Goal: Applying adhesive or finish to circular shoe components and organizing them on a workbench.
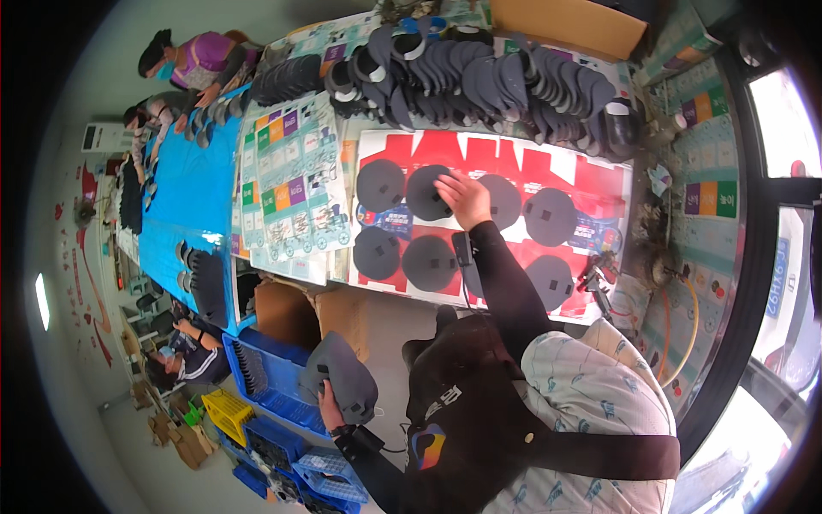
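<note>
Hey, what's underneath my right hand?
Under your right hand is a dark rounded piece, lying on a red-and-white printed sheet. The hand hides part of its right side; the piece covers the print beneath.

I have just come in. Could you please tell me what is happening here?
A person has the right hand on a rounded grey piece, one of several in two rows on a red and white sheet. The left hand holds what looks like a stack of similar pieces, near a blue crate. Beyond the sheet are many curved dark pieces. To the left, other people are near a blue table.
</note>
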A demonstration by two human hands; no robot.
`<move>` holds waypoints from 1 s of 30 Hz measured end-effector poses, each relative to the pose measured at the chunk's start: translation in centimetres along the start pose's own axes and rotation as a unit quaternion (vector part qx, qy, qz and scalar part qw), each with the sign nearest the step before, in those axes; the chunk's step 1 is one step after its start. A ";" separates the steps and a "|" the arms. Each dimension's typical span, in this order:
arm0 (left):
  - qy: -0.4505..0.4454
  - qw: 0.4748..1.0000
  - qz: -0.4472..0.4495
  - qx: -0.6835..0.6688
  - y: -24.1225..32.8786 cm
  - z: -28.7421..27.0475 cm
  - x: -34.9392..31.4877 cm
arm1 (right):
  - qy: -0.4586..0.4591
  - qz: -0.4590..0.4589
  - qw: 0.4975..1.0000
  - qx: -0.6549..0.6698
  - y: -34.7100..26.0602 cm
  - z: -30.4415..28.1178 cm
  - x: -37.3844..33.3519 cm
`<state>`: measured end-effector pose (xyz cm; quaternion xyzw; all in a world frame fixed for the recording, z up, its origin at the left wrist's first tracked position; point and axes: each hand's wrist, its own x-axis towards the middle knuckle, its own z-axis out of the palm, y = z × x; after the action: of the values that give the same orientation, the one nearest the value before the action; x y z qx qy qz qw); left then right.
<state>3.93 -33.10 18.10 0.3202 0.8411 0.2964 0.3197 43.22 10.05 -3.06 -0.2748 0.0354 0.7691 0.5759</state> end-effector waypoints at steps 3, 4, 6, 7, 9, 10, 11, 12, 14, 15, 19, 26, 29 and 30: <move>-0.017 0.999 -0.011 0.038 -2.6 -2.2 -1.0 | 0.081 0.019 0.992 -0.100 2.4 2.2 2.6; -0.017 0.974 0.039 0.224 -4.0 -3.8 -2.6 | 0.086 -0.009 0.991 -0.103 5.7 1.9 3.6; 0.024 0.998 -0.057 -0.012 -1.7 -1.7 -2.7 | 0.080 0.022 0.996 -0.037 6.4 2.5 5.7; 0.078 0.953 -0.158 -0.248 -1.5 -1.7 -4.1 | 0.083 0.064 0.994 -0.041 8.5 6.2 5.3; 0.082 0.961 -0.166 -0.205 -2.9 -3.3 -4.2 | -0.110 0.087 0.989 0.040 10.2 7.5 6.9; 0.071 0.987 -0.095 -0.112 -4.3 -4.3 -4.3 | -0.152 0.106 0.981 0.054 12.3 7.6 7.7; 0.083 0.985 -0.090 -0.123 -5.8 -5.6 -4.5 | -0.153 0.109 0.982 0.026 13.2 7.1 8.6; 0.089 0.983 -0.086 -0.135 -7.0 -6.7 -4.5 | -0.143 0.111 0.983 -0.009 14.0 5.4 9.5; 0.141 0.927 -0.127 -0.323 -6.2 -8.0 -2.3 | -0.153 0.105 0.979 -0.085 14.2 1.0 12.6; 0.145 0.902 -0.121 -0.388 -6.0 -8.7 -0.5 | -0.186 0.086 0.969 -0.137 11.6 -2.2 14.7; 0.309 0.835 -0.163 -0.426 -19.5 -17.8 -0.8 | -0.052 0.116 0.973 -0.192 15.4 3.5 8.7; 0.391 0.891 -0.228 0.029 -40.2 -25.7 3.8 | -0.021 0.048 0.914 -0.401 16.4 14.4 -6.9; 0.255 0.960 -0.095 -0.070 -40.7 -26.0 10.9 | -0.112 -0.131 0.640 -0.749 13.6 13.8 -11.4; 0.185 0.975 -0.086 -0.089 -43.1 -27.8 11.9 | -0.112 -0.146 0.631 -0.754 13.7 13.6 -12.0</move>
<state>-38.35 -59.34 0.86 0.1569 0.8801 0.3959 0.2099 27.84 0.17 10.46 -0.5262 -0.6621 0.4587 0.2726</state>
